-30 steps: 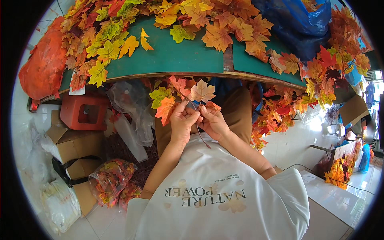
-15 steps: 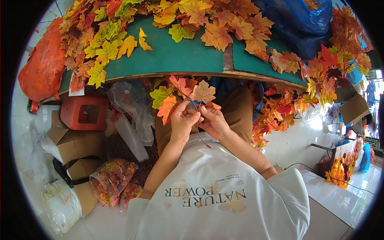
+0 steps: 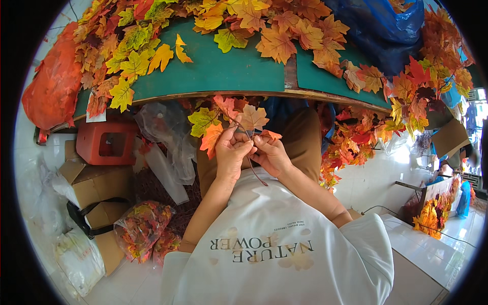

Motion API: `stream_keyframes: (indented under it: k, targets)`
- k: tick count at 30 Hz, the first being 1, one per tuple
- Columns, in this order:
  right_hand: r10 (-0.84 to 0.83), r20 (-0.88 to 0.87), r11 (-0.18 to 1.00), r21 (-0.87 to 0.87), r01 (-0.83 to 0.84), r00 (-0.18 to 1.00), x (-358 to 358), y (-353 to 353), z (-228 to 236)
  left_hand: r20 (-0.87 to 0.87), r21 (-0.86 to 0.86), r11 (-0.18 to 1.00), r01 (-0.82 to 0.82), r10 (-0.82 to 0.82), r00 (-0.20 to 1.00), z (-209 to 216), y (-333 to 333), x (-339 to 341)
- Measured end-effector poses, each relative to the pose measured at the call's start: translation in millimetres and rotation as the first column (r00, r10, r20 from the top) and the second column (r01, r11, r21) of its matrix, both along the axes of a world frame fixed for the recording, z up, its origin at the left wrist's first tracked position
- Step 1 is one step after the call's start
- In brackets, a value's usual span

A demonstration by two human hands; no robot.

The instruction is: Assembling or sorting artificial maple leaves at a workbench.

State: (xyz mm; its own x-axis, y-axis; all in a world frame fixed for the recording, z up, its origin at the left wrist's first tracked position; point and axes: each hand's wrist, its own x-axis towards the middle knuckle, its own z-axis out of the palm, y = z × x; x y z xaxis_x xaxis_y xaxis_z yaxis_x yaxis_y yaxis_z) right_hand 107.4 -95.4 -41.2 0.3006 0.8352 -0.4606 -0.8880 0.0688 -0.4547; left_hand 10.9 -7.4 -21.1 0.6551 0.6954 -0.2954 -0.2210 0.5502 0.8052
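Observation:
Above my lap, close to the table's front edge, my two hands meet around an artificial maple-leaf sprig. My left hand [image 3: 231,153] is closed, thumb and fingers pinching the brown stem [image 3: 257,174], whose free end hangs down toward my shirt. Fingertips of my right hand [image 3: 272,155] are pinched together at the same spot, by the base of an orange leaf [image 3: 271,134]. Beyond the fingers fan out a yellow-green leaf [image 3: 203,122], an orange-red leaf [image 3: 211,137] and a pale peach leaf [image 3: 253,118]. The exact contact points are hidden behind the fingers.
A green-topped table [image 3: 213,71] carries heaps of autumn leaves [image 3: 274,43] and a blue plastic bag [image 3: 376,30]. Leftward are a red plastic bag [image 3: 51,81], a red stool [image 3: 107,143], cardboard boxes [image 3: 104,185] and bagged leaves [image 3: 143,226]. More leaf garlands [image 3: 351,137] hang at right.
The peach leaf has shifted slightly left and down, and the yellow-green leaf slightly left. Both hands stay pinched on the sprig in nearly the same place.

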Motion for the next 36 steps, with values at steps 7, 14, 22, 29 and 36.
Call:
stream_keyframes:
  k: [7, 14, 22, 29, 36]
  targets:
    - [-0.029, -0.104, 0.999, 0.031, 0.032, 0.994, 0.7, -1.7, -12.8, -0.025, 0.036, 0.999, -0.028, 0.029, 0.999, 2.4, -3.1, 0.9]
    - [-0.034, -0.018, 0.999, 0.041, 0.034, 0.999, 1.5, -3.5, -8.6, -0.04, 0.08, 0.997, 0.002, 0.002, 0.999, 1.8, -5.8, 0.2]
    - [-0.015, 0.044, 0.999, 0.046, 0.013, 0.999, 1.3, -3.7, -6.2, -0.059, 0.099, 0.995, 0.021, -0.015, 0.998, 4.1, -6.1, -0.2]
    - [-0.005, 0.1, 0.999, 0.048, 0.0, 0.995, 2.2, -3.8, -14.6, -0.052, 0.119, 0.993, 0.028, -0.022, 0.998, 1.3, -4.0, -1.0]
    - [0.007, 0.204, 0.999, 0.037, -0.015, 0.979, -0.8, -4.8, -11.5, -0.036, 0.113, 0.993, 0.014, -0.01, 0.999, -11.4, 0.7, -4.9]
